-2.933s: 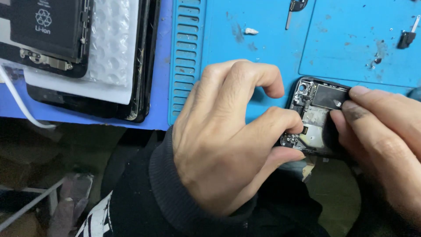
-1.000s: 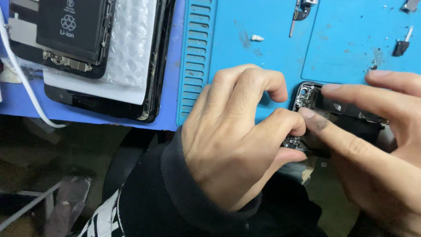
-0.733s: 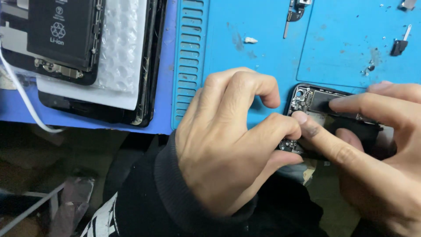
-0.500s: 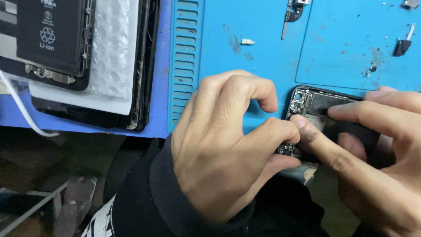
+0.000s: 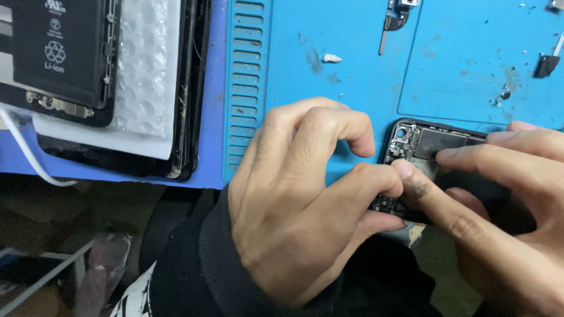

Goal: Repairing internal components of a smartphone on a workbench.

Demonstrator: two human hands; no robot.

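Head view. Left hand (image 5: 305,199): curled, knuckles up, dark ribbed sleeve cuff (image 5: 217,258) at the wrist; thumb and bent forefinger pressed against the near left edge of an opened phone body (image 5: 432,147), pinching that edge. Right hand (image 5: 505,217): coming in from the right edge, fingers stretched out flat over the phone body; one fingertip on the dark shield plate near the top, thumb tip meeting the left hand's fingertip over the exposed circuitry; pressing down, not wrapped around anything. Opened phone body: black frame, back upward, camera ring and small boards showing in its upper left corner; lying at the near edge of the blue work mat (image 5: 352,76), right part hidden under the right hand. Blue work mat: ribbed slot column (image 5: 247,88) down its left side, scuffed, dotted with specks. Small white scrap (image 5: 332,58): on the mat, well above the left hand. Dark flex part (image 5: 395,20): at the mat's top edge. Small black bracket (image 5: 546,63): far right. Stack at upper left: black battery (image 5: 59,47) over white bubble wrap (image 5: 147,70), on dark phone panels (image 5: 191,88). White cable (image 5: 29,161): curving off the left edge.
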